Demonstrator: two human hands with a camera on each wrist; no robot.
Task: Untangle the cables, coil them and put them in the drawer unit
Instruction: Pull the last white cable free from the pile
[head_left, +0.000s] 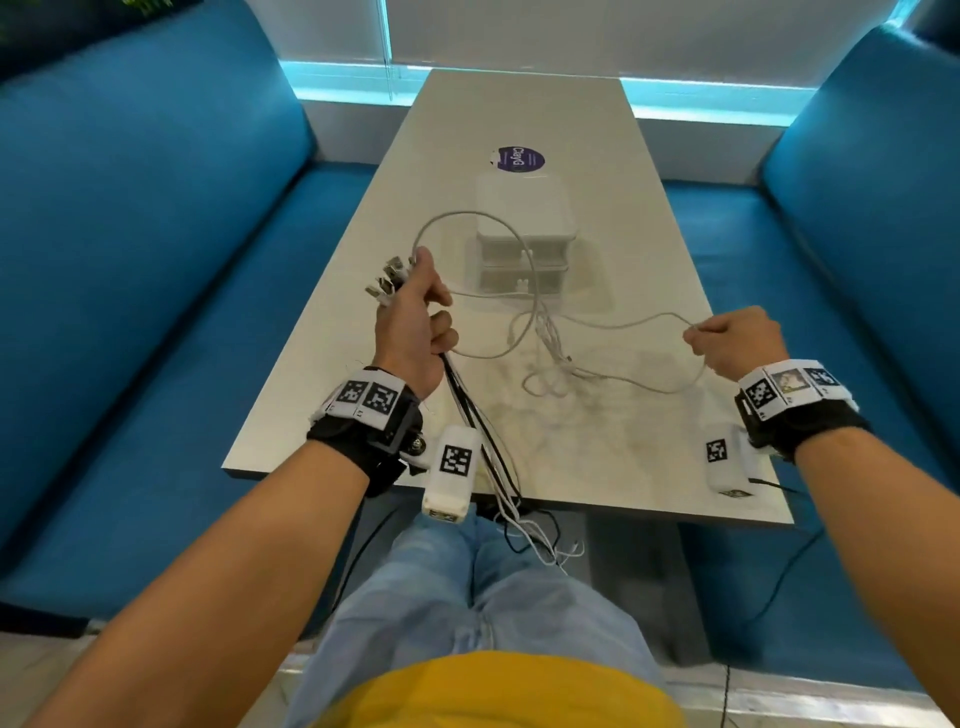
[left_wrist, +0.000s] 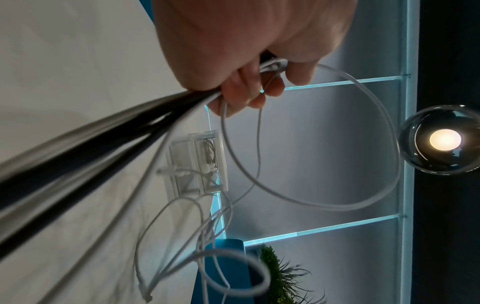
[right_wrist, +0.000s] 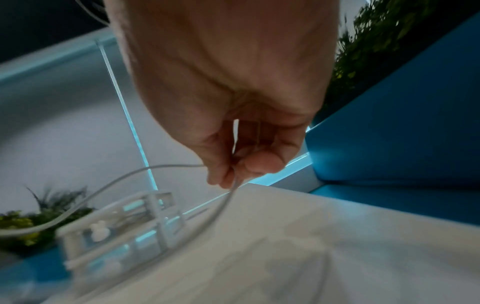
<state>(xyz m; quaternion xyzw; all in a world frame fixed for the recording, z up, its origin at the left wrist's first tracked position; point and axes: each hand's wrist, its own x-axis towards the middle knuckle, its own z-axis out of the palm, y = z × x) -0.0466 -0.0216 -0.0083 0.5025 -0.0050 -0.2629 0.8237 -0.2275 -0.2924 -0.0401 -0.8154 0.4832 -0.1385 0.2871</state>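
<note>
Clear drawer unit (left_wrist: 205, 164) with 2 drawers, 1 holding coiled cable (left_wrist: 209, 149).

Cyan window glow, lit globe lamp (left_wrist: 444, 139), blurred wrist views

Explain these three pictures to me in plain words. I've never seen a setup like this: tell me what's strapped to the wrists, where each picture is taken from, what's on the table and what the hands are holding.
No machine here: a person sits at a white table between blue sofas. The big picture comes from a camera on the head, looking down at both arms. The black wrist straps with checkered tags carry small cameras; the other two pictures look along each hand from those.

The left hand grips a bundle of cables, black and white, with metal plugs sticking out above the fist and the rest trailing off the table's near edge. The right hand pinches one white cable between thumb and fingertips; it runs back toward a loose tangle on the table.

Behind the tangle stands a small white drawer unit, with a purple sticker beyond it.
</note>
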